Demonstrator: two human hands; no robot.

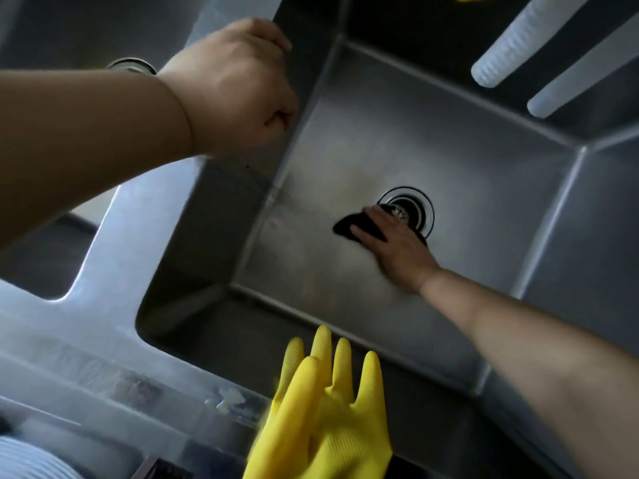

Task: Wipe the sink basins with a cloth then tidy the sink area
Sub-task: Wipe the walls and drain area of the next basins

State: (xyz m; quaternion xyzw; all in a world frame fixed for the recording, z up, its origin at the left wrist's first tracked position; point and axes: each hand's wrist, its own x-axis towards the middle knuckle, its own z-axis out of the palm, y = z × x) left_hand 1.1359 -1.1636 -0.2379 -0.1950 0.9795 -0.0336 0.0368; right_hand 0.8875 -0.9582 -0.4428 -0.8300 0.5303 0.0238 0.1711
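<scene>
Fingers (371, 223) of right hand (397, 247) lie flat, spread on dark cloth (345, 228), pressing it to the basin (345, 150) floor, touching the drain strainer (409, 209) on its left. Left hand (238, 88) fingers curl over the divider rim (166, 216) between basins; can't tell if anything's held. Steel sink, dim. Yellow rubber gloves (321, 416) hang over the near edge. Two white ribbed tubes (511, 43) far right, cut off. Second drain (131, 65) partly hidden behind the left wrist.

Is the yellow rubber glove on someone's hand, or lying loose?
Loose. The yellow glove hangs limp over the sink's front rim, while both hands are bare: the right hand presses a dark cloth.
</scene>
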